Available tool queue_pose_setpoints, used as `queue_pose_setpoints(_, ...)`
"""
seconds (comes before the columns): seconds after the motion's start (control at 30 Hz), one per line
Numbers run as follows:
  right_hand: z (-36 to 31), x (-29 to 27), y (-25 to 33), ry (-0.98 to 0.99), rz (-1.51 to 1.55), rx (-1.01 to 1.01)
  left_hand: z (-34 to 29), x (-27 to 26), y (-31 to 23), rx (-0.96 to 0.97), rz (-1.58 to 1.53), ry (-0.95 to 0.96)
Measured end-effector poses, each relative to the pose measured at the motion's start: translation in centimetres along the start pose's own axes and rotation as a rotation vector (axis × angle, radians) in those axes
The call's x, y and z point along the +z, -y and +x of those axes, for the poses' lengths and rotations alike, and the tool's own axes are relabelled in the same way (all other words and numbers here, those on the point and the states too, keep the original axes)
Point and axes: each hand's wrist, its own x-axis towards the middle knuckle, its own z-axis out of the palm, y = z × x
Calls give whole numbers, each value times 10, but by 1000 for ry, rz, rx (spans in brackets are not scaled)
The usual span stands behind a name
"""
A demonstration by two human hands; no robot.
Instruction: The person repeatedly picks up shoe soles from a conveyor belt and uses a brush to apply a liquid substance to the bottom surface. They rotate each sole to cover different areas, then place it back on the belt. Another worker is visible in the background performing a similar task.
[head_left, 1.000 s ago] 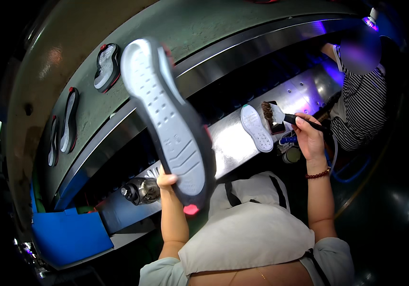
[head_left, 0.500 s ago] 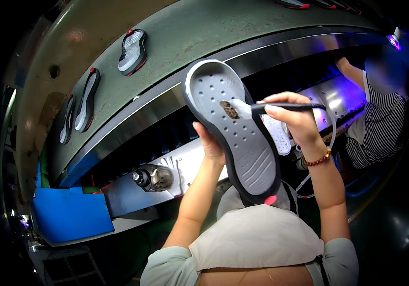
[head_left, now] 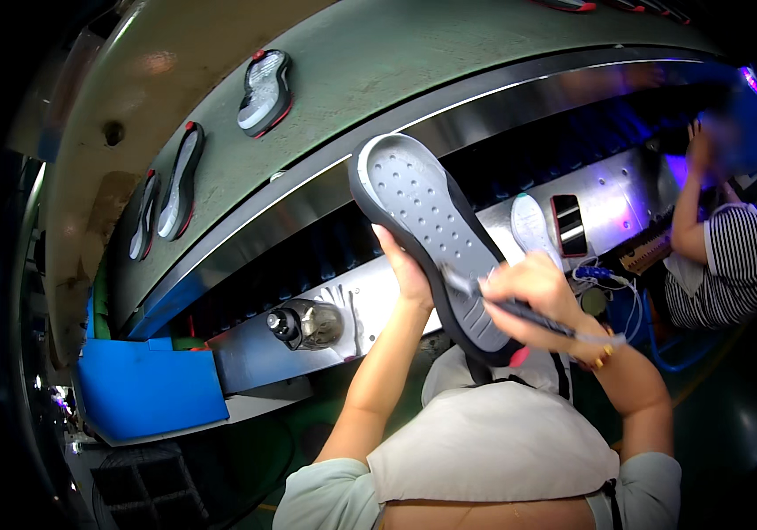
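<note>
A shoe sole (head_left: 418,205), grey inside with a dimpled surface, a black rim and a red tip at its lower end, is tilted in front of me. My left hand (head_left: 408,272) grips its left edge, the thumb showing beside the rim. In my right hand (head_left: 533,287) is a brush with a black handle (head_left: 533,316) and a thin hose at its rear end. Its head lies over the lower half of the sole, blurred by motion, so I cannot tell whether the bristles touch.
Several soles (head_left: 265,93) lie on the green belt (head_left: 378,66) beyond a metal edge. On the metal shelf are a dark-capped bottle (head_left: 312,325), a pale insole-shaped piece (head_left: 532,224) and a phone (head_left: 569,225). A blue box (head_left: 153,389) stands left; a person in stripes (head_left: 719,274) works at right.
The brush in my right hand has moved down the sole, from its upper half toward the red tip. My left hand keeps its hold. The other person's arm has shifted.
</note>
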Motion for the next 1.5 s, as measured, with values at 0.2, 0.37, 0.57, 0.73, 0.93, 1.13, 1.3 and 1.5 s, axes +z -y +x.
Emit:
queue_pose_setpoints(0.2,13,-42,2,133,398,176,2,-16,7,-175,-73,127)
queue_pose_setpoints(0.37,69,-47,-16,-151,411,142,-12,30,13,-153,-62,82)
queue_pose_setpoints(0.57,47,-42,-8,178,646,58,-10,31,0,-185,-141,52)
queue_pose_setpoints(0.73,52,-49,-14,41,611,400,-11,39,-2,-108,-2,78)
queue_pose_setpoints(0.93,38,-44,-7,133,720,82,4,32,-11,-161,-212,335)
queue_pose_setpoints(1.13,35,-45,-12,127,537,49,16,43,-15,5,-154,401)
queue_pose_setpoints(1.3,30,-52,-11,5,784,317,19,47,-27,100,-99,449)
queue_pose_setpoints(1.5,19,-51,-11,208,738,113,26,51,-35,170,-138,437)
